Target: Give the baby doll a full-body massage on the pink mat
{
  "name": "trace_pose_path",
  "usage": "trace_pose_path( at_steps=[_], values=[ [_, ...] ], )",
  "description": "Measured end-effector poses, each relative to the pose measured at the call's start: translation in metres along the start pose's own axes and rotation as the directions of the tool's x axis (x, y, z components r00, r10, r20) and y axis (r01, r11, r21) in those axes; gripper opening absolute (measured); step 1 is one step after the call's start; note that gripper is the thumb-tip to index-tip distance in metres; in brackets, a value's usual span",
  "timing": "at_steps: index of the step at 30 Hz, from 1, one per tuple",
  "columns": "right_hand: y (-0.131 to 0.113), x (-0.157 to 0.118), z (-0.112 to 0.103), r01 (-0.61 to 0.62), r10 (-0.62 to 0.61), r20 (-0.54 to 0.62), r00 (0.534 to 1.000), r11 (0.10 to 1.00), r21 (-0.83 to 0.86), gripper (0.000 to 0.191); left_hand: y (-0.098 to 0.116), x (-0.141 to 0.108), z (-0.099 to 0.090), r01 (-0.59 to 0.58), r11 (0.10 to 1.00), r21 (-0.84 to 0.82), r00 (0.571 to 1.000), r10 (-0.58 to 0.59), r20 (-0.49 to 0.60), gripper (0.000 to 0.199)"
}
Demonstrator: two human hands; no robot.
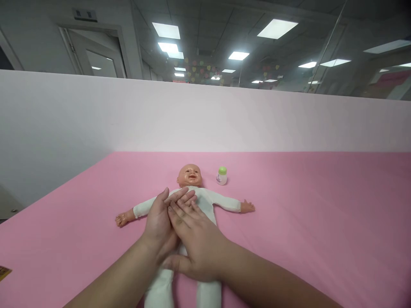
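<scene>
Lying beneath the hands: a baby doll (pixel 206 203) with a glossy, hard, rounded head and a white cloth body, on its back, the middle of its body hidden by the hands.
Doll's head: just beyond the fingertips, its crown pointing away from the wearer.
Doll's arms: stretched out in white sleeves, one to the left of the left hand, the other to the right of the right hand.
Doll's legs: white, reaching back toward the wearer, one beside the left forearm, one showing below the right wrist.
Left hand (pixel 160 226): palm turned upward, fingers extended forward, thumb lifted apart from them.
Right hand (pixel 202 244): back upward, spread flat, its fingers lying across the left palm and fingers, thumb set wide.
Contact with the doll: cannot tell whether the hands rest on its body or hover just above.
Small whitish bottle with a light green cap (pixel 221 176): upright beyond the right hand, near the doll's head; its print is too small to read.
Smooth pink worktop (pixel 305 205): under the doll, spreading out on both sides of the hands.
Yellow-and-dark corner piece (pixel 4 272): far left of the left hand, cut off by the view's edge.
Plain white low wall (pixel 244 119): beyond the hands and bottle.
</scene>
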State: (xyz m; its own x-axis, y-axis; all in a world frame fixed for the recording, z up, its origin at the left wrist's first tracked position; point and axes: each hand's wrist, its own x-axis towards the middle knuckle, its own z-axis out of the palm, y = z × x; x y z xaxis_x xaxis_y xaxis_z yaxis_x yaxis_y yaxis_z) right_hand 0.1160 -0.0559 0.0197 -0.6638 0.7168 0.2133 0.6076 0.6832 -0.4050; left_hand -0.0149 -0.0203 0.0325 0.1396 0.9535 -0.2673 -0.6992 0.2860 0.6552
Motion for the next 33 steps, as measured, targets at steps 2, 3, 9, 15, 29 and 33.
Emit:
trace_pose_path(
  at_steps=[2, 3, 9, 15, 29, 33],
  values=[
    [0.003, 0.0, -0.004, -0.051, 0.051, 0.004, 0.999, 0.999, 0.0, 0.101, -0.001, 0.007, -0.005, -0.047, 0.998, 0.043, 0.998, 0.046, 0.039, 0.05],
    [0.007, 0.0, -0.006, -0.086, 0.086, -0.004, 0.996, 0.996, -0.005, 0.1, -0.001, 0.011, -0.008, -0.094, 0.993, 0.076, 0.994, 0.089, 0.07, 0.048],
    [0.046, -0.011, -0.023, -0.199, 0.197, -0.162, 0.967, 0.98, 0.01, 0.064, -0.001, 0.045, -0.041, -0.465, 0.654, 0.596, 0.884, 0.38, 0.273, 0.04],
    [0.045, -0.031, -0.013, 0.187, -0.112, -0.314, 0.943, 0.957, 0.223, 0.029, 0.003, 0.065, -0.079, -0.566, 0.04, 0.823, 0.769, 0.386, 0.51, 0.023],
    [0.074, -0.014, 0.003, -0.068, 0.069, -0.017, 0.997, 0.996, 0.058, 0.081, -0.008, 0.068, -0.089, -0.615, -0.118, 0.78, 0.703, 0.367, 0.609, 0.025],
    [0.103, -0.002, -0.004, -0.152, 0.151, -0.024, 0.988, 0.988, -0.023, 0.075, -0.008, 0.069, -0.089, -0.594, -0.125, 0.795, 0.725, 0.344, 0.596, 0.029]
  ],
)
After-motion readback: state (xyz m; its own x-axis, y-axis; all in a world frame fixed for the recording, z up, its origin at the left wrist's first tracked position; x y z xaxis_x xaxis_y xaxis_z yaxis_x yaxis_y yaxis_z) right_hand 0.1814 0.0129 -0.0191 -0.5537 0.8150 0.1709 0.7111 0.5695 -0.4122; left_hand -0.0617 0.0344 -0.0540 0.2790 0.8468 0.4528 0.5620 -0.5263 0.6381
